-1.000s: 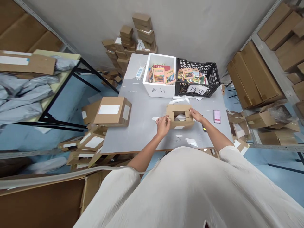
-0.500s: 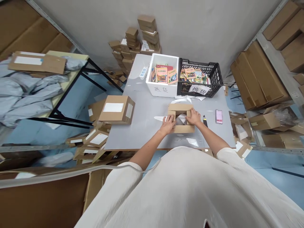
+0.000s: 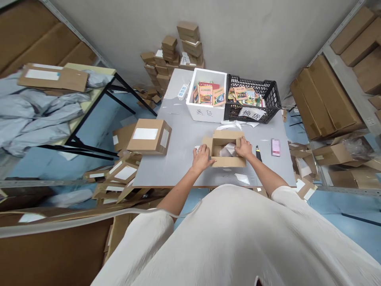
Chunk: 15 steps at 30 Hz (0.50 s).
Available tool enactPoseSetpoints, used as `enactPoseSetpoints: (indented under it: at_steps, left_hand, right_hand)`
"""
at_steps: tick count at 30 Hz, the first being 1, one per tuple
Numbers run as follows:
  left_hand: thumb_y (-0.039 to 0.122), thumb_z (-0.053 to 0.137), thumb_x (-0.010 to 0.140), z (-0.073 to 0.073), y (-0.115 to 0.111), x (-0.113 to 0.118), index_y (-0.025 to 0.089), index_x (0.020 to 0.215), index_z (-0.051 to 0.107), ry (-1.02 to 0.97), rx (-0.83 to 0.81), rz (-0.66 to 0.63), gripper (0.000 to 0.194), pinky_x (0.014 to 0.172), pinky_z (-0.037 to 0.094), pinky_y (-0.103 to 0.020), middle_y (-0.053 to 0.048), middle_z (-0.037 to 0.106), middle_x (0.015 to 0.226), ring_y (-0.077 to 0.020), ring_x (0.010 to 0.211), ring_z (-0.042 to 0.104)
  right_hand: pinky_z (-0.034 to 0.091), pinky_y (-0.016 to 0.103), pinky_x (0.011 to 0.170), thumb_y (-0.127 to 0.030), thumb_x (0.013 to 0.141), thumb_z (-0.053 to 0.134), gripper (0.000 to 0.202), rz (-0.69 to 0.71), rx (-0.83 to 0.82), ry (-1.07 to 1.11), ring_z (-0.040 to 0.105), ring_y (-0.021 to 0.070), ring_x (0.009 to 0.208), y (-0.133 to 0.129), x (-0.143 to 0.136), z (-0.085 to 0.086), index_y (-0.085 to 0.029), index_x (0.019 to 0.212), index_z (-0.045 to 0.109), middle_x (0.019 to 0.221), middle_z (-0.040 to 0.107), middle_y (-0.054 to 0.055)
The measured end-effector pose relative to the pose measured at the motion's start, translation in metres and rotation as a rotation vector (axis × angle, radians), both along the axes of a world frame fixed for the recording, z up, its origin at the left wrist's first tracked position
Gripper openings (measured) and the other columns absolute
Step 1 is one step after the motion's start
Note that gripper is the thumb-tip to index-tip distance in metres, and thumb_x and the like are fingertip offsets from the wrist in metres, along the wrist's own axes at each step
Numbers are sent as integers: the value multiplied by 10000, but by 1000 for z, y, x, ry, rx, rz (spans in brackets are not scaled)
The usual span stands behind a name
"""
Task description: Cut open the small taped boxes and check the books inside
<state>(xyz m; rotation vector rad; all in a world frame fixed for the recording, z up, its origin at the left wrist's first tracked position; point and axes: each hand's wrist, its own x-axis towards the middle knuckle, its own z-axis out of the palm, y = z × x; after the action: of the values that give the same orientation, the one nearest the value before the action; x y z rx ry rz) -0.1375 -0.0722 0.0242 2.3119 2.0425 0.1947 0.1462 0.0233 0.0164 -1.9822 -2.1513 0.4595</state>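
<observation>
An opened cardboard box (image 3: 228, 161) sits on the grey table in front of me, its flaps folded outward. Crumpled whitish packing paper (image 3: 228, 150) lies inside; whatever may be under it is hidden. My right hand (image 3: 244, 148) grips the box's right side, fingers curled over the flap there. At the left, my left hand (image 3: 202, 159) rests by the opened left flap (image 3: 207, 145), fingers apart and thumb reaching toward the near corner. A box cutter (image 3: 258, 153) with a yellow and black handle lies just right of my right hand.
Behind the box stand a white foam bin (image 3: 206, 115) and a black plastic crate (image 3: 269, 107), both holding booklets. A closed carton (image 3: 149, 137) sits at the table's left edge, a phone (image 3: 275, 147) at the right. Cartons crowd the floor on both sides.
My left hand has moved left, and the box's left flap now lies folded outward, showing more of the inside. My right hand stays at the right side.
</observation>
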Motion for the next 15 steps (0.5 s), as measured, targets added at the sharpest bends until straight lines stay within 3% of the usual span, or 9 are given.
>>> enactPoseSetpoints:
  at_steps: [2, 3, 6, 8, 12, 15]
  left_hand:
    - [551, 797, 958, 7, 18, 0, 233, 1656, 525, 9, -66, -61, 814, 1320, 341, -634, -247, 514, 1725, -452, 1604, 479]
    - [572, 830, 929, 10, 28, 1, 241, 1710, 463, 18, -96, -82, 925, 1301, 370, -612, -245, 481, 1755, -461, 1590, 493]
    - [660, 953, 782, 18, 56, 5, 253, 1826, 258, 55, -183, -122, 1318, 1266, 409, -591, -265, 196, 1902, -526, 1597, 467]
    - [700, 996, 701, 20, 71, 7, 245, 1847, 196, 90, -236, -153, 1470, 1261, 411, -599, -280, 100, 1918, -549, 1609, 439]
    - [751, 1003, 643, 19, 88, 8, 237, 1857, 172, 114, -300, -193, 1558, 1287, 382, -612, -287, 81, 1919, -561, 1647, 381]
    - [768, 996, 639, 17, 92, 7, 221, 1858, 165, 97, -295, -202, 1573, 1303, 358, -616, -300, 92, 1914, -566, 1652, 380]
  right_hand:
    - [397, 577, 1293, -455, 1003, 577, 784, 6, -1, 14, 458, 411, 1583, 1, 2, 1, -210, 1732, 427, 1905, 294, 126]
    - [405, 579, 1293, -446, 996, 578, 781, 7, -2, 20, 468, 410, 1580, 2, 3, 2, -217, 1729, 437, 1897, 317, 120]
    - [453, 557, 1279, -419, 997, 543, 784, 13, -2, 75, 509, 390, 1564, 3, 12, 4, -241, 1751, 421, 1852, 414, 98]
    - [483, 515, 1270, -388, 1010, 486, 796, 19, 13, 168, 538, 355, 1555, 2, 22, 3, -232, 1783, 377, 1827, 456, 98]
    - [548, 467, 1208, -327, 1020, 394, 834, -57, 88, 337, 624, 304, 1476, -3, 52, -3, -168, 1829, 263, 1841, 409, 163]
    - [562, 503, 1181, -316, 995, 442, 870, -182, 119, 370, 690, 331, 1356, -8, 74, -11, -147, 1830, 262, 1774, 481, 225]
